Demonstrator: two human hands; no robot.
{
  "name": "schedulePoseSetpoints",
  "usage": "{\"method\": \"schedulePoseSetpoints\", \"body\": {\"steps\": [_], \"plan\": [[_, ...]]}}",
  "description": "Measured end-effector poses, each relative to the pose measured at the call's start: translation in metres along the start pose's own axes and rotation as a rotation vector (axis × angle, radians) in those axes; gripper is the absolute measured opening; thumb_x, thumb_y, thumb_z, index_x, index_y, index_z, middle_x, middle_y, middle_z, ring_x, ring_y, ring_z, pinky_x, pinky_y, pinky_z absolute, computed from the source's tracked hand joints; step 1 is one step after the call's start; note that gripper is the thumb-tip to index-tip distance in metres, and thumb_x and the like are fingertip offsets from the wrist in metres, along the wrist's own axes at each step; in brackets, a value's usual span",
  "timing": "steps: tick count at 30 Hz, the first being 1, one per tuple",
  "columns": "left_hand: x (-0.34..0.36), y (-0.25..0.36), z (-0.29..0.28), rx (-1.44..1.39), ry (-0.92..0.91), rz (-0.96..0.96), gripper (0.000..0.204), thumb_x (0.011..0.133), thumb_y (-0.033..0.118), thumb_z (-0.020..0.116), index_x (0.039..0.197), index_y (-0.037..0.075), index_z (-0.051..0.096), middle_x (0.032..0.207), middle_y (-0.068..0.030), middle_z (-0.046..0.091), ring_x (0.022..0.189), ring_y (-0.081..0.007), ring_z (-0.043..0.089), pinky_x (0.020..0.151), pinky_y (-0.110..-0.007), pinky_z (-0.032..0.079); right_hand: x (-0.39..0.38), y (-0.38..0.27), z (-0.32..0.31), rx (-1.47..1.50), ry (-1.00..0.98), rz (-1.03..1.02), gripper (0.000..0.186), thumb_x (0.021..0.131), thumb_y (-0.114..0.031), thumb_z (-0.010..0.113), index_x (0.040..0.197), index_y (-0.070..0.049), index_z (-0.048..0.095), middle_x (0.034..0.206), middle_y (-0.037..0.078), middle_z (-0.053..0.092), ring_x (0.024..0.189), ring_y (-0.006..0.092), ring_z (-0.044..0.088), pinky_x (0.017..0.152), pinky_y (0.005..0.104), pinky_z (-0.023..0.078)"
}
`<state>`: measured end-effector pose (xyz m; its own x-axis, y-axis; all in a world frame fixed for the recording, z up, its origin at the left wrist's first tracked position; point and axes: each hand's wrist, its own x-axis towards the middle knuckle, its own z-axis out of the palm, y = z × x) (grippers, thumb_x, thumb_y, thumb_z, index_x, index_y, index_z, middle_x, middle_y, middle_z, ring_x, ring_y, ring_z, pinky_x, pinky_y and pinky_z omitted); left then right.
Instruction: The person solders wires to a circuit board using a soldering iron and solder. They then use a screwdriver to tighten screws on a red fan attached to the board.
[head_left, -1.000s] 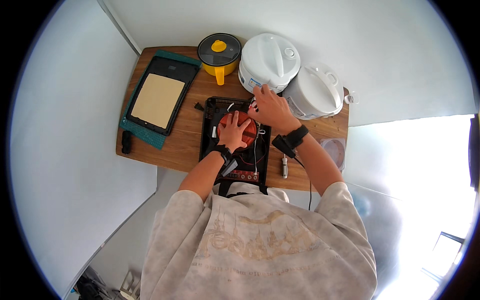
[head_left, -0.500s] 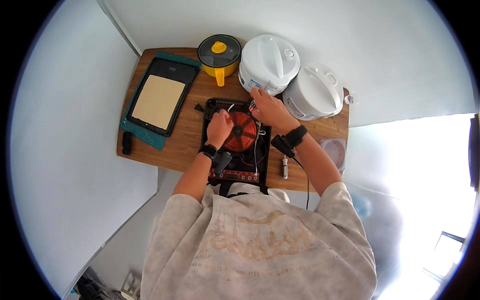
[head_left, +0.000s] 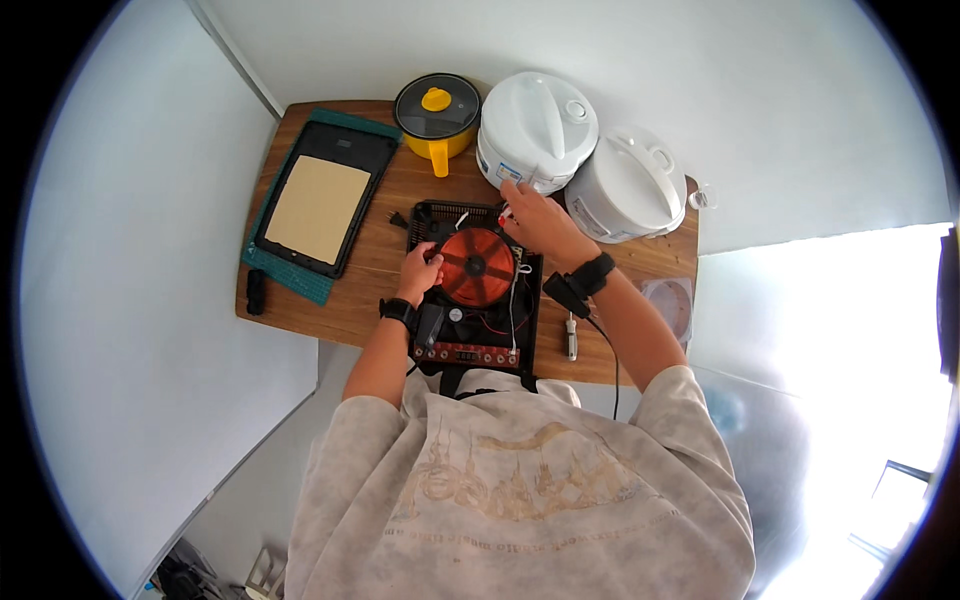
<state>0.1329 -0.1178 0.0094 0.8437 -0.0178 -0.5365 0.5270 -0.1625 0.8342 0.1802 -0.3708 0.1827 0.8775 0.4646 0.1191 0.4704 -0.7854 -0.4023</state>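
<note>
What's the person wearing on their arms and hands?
Short, loose, blotchy beige sleeves. Each wrist has a black band with a dark, boxy gadget; a thin black cable runs from the right one. The left hand and right hand are bare.

Coil (head_left: pixel 491 272) orangey red w/ dk radial stripes, housing (head_left: pixel 531 340) blk, ctrl board (head_left: pixel 440 353) red w/ pale round spots. Pot (head_left: pixel 425 147) bright yellow, lid (head_left: pixel 458 118) dk grey; lg cooker (head_left: pixel 520 125) & sm cooker (head_left: pixel 622 185) white. Mat (head_left: pixel 308 285) teal, panel (head_left: pixel 365 160) blk, sheet (head_left: pixel 318 210) plain beige — table (head_left: pixel 365 290) brn woodgrain. Shirt (head_left: pixel 560 540) mottled beige-grey w/ tan print; wrist straps (head_left: pixel 598 271) blk.
</note>
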Motion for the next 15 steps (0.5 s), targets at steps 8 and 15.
{"method": "schedulePoseSetpoints", "body": {"steps": [8, 15], "plan": [[0.003, -0.009, -0.007, -0.075, -0.095, -0.022, 0.034, 0.101, 0.009, 0.054, 0.134, 0.004, 0.047, 0.107, -0.005, 0.061, 0.065, -0.0093, 0.057, 0.056, -0.027, 0.051, 0.001, -0.015, -0.012, -0.163, 0.002, 0.13, 0.046, 0.088, -0.026, 0.065, 0.12, 0.001, 0.045, 0.083, 0.022, 0.066, 0.075, 0.0414, 0.068, 0.064, 0.0505, 0.055], [-0.005, -0.011, -0.004, -0.043, -0.066, 0.038, 0.034, 0.101, 0.01, 0.054, 0.133, 0.005, 0.047, 0.112, -0.008, 0.062, 0.064, -0.0101, 0.057, 0.055, -0.027, 0.051, 0.005, -0.008, -0.009, -0.116, -0.111, 0.067, 0.045, 0.083, -0.018, 0.063, 0.119, 0.002, 0.046, 0.085, 0.023, 0.065, 0.073, 0.0405, 0.067, 0.066, 0.049, 0.056]]}}
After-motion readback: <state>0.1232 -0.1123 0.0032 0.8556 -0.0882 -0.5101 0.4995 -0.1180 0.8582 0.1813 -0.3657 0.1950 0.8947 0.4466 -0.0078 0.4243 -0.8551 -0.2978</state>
